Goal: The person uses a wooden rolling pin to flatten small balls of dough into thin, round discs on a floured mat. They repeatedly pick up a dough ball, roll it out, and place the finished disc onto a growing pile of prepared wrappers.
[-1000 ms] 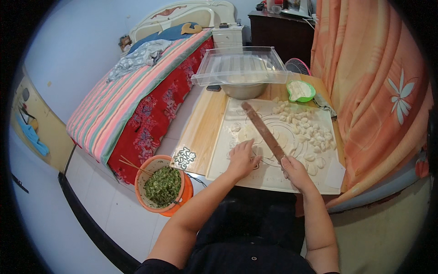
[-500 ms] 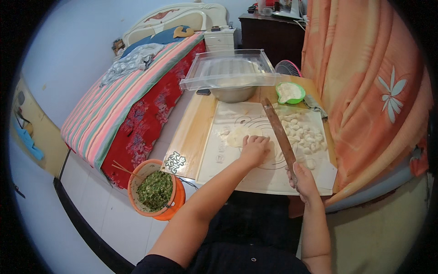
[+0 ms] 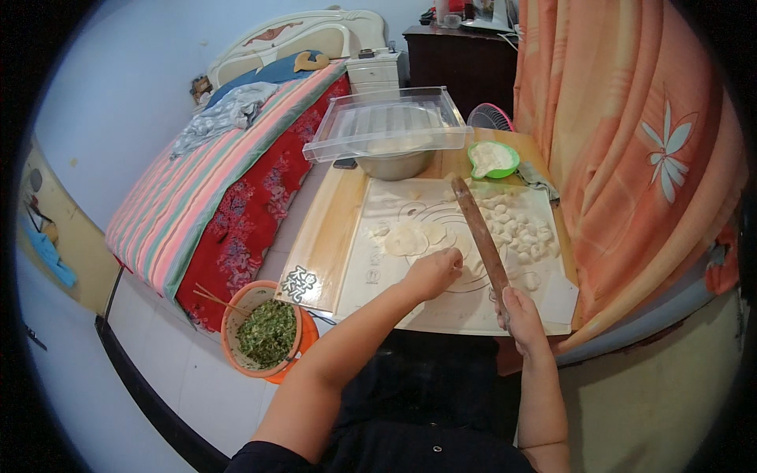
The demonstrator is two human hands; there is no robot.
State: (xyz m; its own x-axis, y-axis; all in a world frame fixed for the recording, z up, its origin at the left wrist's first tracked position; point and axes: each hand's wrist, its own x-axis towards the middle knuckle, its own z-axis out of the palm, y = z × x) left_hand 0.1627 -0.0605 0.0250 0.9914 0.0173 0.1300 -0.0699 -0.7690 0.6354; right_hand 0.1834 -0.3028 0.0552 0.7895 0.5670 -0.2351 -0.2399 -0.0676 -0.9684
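A white mat [image 3: 371,303] lay on a wooden table [image 3: 319,236]. Above the mat's right half, the right hand [image 3: 520,319] gripped a rolling pin [image 3: 482,236] pointing toward the mat's far edge. Above the mat's near middle, the left hand [image 3: 434,274] was curled, its contents impossible to tell. Flat dough rounds [image 3: 406,239] lay left on the mat, small dough pieces [image 3: 520,234] right.

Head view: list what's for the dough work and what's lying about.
In the job: rolling pin in the right hand; flat dough rounds; small dough pieces; white mat; green bowl of white powder; probably tub of chopped greens.

Seemingly lying about: rumpled cloth; pink-rimmed fan; dark flat object.
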